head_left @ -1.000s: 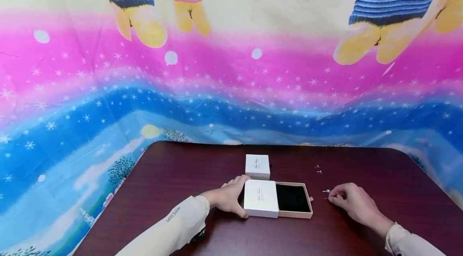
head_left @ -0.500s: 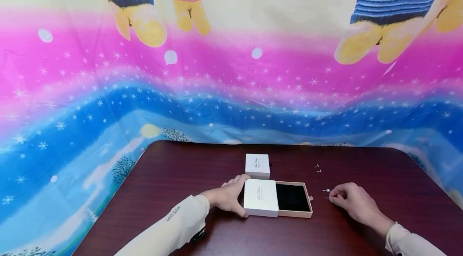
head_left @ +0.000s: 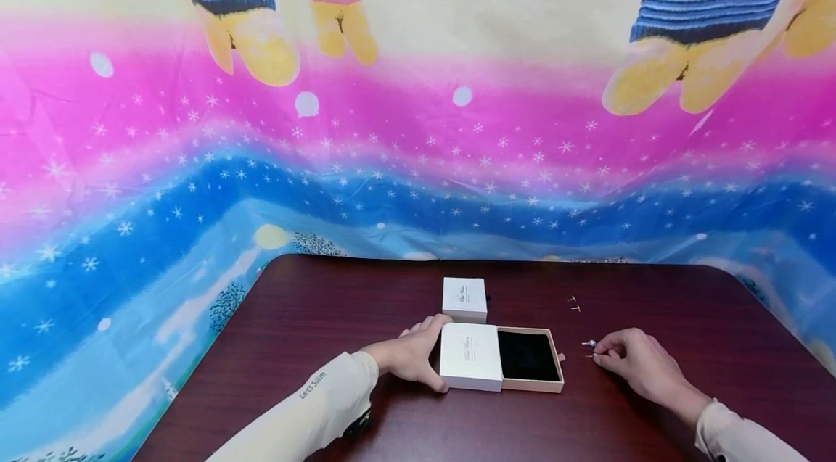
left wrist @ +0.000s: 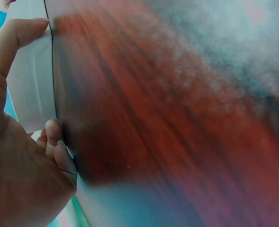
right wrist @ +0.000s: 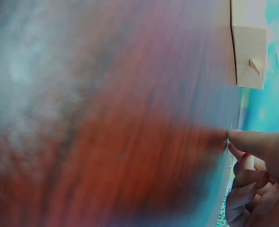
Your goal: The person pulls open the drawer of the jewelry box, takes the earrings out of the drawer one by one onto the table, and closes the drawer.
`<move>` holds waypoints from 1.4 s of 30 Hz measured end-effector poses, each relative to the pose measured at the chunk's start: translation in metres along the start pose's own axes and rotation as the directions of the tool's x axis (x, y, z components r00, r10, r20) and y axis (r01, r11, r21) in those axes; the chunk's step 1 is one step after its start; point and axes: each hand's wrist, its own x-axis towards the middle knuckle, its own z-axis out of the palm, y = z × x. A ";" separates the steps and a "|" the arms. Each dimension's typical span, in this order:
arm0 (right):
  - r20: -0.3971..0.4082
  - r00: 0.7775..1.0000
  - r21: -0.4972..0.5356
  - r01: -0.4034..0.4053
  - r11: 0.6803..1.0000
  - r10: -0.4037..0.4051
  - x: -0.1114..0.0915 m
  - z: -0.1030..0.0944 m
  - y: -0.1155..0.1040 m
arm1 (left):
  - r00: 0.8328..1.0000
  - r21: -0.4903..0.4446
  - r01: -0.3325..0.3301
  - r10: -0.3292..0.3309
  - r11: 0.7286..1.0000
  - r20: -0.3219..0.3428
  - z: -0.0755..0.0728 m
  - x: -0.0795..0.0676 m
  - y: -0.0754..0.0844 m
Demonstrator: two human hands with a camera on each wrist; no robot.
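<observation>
My left hand [head_left: 408, 360] grips the left end of a flat white cardboard jewellery box [head_left: 472, 357], thumb at the near corner and fingers at the far one. From the box's right side its drawer [head_left: 551, 386] is pulled out, showing a black lining [head_left: 527, 357]. In the left wrist view the thumb presses on the box wall [left wrist: 30, 75]. To the right of the drawer, my right hand [head_left: 636, 368] pinches a small stud earring [head_left: 589, 356] at the tabletop, only its thin post showing at the thumb tip. Another stud earring with a round bead [head_left: 591, 343] lies by the index fingertip.
A smaller white box [head_left: 465, 297] stands just behind the flat one. Two small stud-like pieces [head_left: 574, 304] lie on the dark wooden table [head_left: 366, 288] beyond the right hand. A printed cloth [head_left: 418, 121] hangs along the table's back edge.
</observation>
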 end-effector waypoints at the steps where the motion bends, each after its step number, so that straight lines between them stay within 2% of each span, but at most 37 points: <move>1: -0.001 1.000 -0.002 0.001 1.000 -0.001 0.000 0.000 0.000 | 1.000 -0.001 -0.003 0.003 1.000 -0.001 0.000 0.000 0.000; 14: 0.000 1.000 -0.001 0.003 1.000 -0.003 0.000 -0.001 0.000 | 1.000 0.007 -0.017 0.017 1.000 -0.007 0.000 0.001 -0.001; 28: 0.014 1.000 0.005 -0.016 1.000 0.016 -0.003 -0.002 -0.001 | 1.000 0.008 -0.002 0.002 1.000 -0.002 0.002 0.000 -0.002; 42: 0.008 1.000 0.018 -0.012 1.000 0.012 -0.003 -0.011 -0.006 | 1.000 0.013 -0.012 0.012 1.000 -0.010 0.002 -0.001 -0.002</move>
